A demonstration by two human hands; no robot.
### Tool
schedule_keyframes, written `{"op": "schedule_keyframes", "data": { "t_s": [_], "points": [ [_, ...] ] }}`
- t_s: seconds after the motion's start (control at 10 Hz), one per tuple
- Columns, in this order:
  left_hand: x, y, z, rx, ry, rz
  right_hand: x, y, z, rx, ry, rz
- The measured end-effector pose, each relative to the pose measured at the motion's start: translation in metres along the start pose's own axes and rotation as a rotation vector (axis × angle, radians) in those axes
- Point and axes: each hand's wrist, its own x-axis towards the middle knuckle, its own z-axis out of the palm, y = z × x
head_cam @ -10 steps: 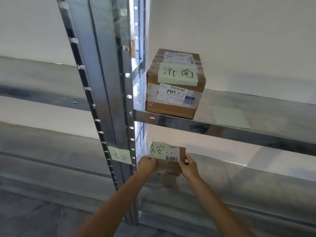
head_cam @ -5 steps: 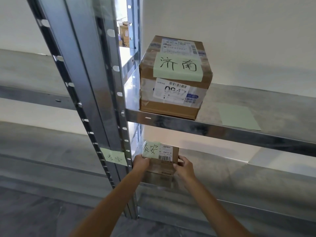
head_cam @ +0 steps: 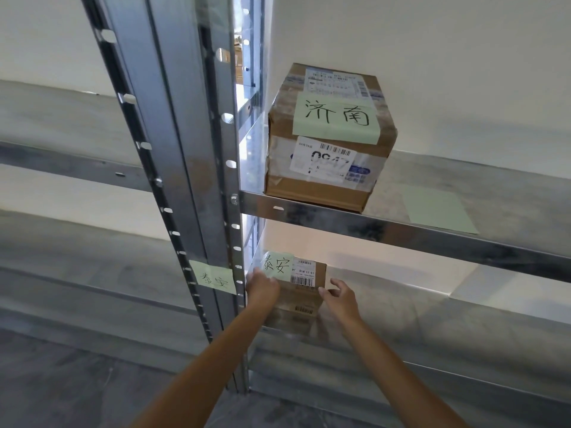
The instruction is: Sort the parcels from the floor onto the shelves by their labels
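Observation:
A small brown parcel [head_cam: 304, 291] with a green handwritten label [head_cam: 276, 266] sits at the left end of the lower metal shelf [head_cam: 432, 322]. A matching green label [head_cam: 214, 278] is stuck on the shelf post beside it. My left hand [head_cam: 262, 288] grips the parcel's front left corner. Just off its right side, my right hand [head_cam: 340, 296] hovers with loosely bent fingers and holds nothing. A larger brown parcel [head_cam: 327, 177] with its own green label stands on the upper shelf [head_cam: 401, 231].
A blank green sheet [head_cam: 438, 211] lies on the upper shelf to the right of the large parcel. The perforated steel post [head_cam: 185, 149] rises just left of my left arm. More shelving runs off to the left, and grey floor shows below.
The small parcel has gone from being held in front of the shelf to resting on the lower shelf. My right hand has come off its right side; the left stays on it.

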Motion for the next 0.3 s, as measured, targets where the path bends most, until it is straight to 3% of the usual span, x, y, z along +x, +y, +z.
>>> {"op": "schedule_keyframes", "data": {
  "t_s": [0.3],
  "points": [
    [-0.04, 0.009, 0.003, 0.096, 0.006, 0.284, -0.036, -0.022, -0.02, -0.011, 0.17, -0.138]
  ]
}}
